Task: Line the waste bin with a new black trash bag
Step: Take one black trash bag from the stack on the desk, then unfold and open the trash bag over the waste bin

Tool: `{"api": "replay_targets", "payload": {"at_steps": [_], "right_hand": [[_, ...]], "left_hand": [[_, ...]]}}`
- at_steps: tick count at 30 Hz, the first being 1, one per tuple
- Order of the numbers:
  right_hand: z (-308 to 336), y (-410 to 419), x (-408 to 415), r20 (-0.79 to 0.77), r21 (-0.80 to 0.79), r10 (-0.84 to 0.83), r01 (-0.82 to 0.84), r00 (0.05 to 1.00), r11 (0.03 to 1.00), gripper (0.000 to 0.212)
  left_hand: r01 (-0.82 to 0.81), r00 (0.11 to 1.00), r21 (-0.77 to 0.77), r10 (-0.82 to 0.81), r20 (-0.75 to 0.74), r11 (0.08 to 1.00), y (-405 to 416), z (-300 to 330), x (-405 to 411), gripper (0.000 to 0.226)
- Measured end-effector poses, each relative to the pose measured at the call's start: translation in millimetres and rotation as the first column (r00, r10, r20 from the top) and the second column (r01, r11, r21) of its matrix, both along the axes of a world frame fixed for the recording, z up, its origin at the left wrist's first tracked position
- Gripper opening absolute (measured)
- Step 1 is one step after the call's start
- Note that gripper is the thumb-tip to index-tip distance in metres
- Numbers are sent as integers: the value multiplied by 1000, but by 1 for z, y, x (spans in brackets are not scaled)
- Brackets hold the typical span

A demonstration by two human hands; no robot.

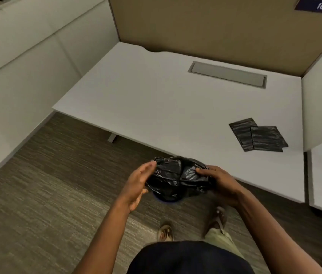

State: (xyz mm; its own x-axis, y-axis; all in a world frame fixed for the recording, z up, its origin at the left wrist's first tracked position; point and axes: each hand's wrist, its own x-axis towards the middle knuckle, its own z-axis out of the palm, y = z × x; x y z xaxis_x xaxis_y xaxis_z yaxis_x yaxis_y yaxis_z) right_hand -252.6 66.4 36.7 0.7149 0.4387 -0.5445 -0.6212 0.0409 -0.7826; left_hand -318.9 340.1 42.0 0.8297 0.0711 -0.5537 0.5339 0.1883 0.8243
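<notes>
A crinkled black trash bag (178, 177) covers the top of a small waste bin on the carpet in front of the desk; only a sliver of the bin's blue rim (164, 199) shows beneath the plastic. My right hand (218, 182) grips the bag's right side, thumb pressed on top. At the bag's left side my left hand (138, 184) has its fingers spread, the fingertips touching the plastic. Two folded black trash bags (259, 134) lie flat on the desk at the right.
The white desk (156, 99) has a grey cable hatch (227, 74) at the back and tan partition walls behind. A white panel stands at the right. Brown carpet (57, 184) spreads to the left. My two feet (191, 224) stand just behind the bin.
</notes>
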Motion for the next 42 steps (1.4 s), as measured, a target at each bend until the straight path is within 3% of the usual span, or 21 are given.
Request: {"api": "replay_targets", "payload": {"at_steps": [3,7,14,19,22,29,34,36,38,40,42], "right_hand": [[3,-2,-16,-11,41,-55,55,998,998,28],[6,-24,-27,37,18,-106,105,994,994,44],[14,-81,-29,71,-26,-135,137,988,990,42],[23,-118,-38,135,17,-233,233,963,972,30],[30,-137,-50,161,71,-239,230,958,971,34],[30,-155,-68,132,171,-283,259,950,951,30],[15,-122,-76,69,152,-298,285,952,946,24],[4,-92,-82,67,84,-274,268,959,960,28],[-4,-60,-91,41,-12,-255,255,966,967,27],[-7,-34,-100,21,-75,-184,185,983,980,28],[-7,-14,-108,59,-128,-93,100,994,987,33]], "left_hand": [[34,998,61,-37,46,998,5,-17,-14,36],[-143,989,111,147,-30,984,18,-31,-19,36],[-268,957,212,285,-52,940,57,-40,-22,25],[-324,940,215,339,-40,922,76,-37,-13,21],[-343,933,177,356,-46,922,80,-39,-10,13],[-357,922,250,382,-57,900,63,-42,-19,42],[-215,968,621,249,34,754,23,-18,-37,54],[-214,977,605,165,137,767,-12,2,-53,33],[-45,986,506,-44,163,861,-54,22,-75,25],[143,960,407,-226,165,902,-92,35,-94,42],[158,957,382,-236,167,911,-116,34,-104,49]]}}
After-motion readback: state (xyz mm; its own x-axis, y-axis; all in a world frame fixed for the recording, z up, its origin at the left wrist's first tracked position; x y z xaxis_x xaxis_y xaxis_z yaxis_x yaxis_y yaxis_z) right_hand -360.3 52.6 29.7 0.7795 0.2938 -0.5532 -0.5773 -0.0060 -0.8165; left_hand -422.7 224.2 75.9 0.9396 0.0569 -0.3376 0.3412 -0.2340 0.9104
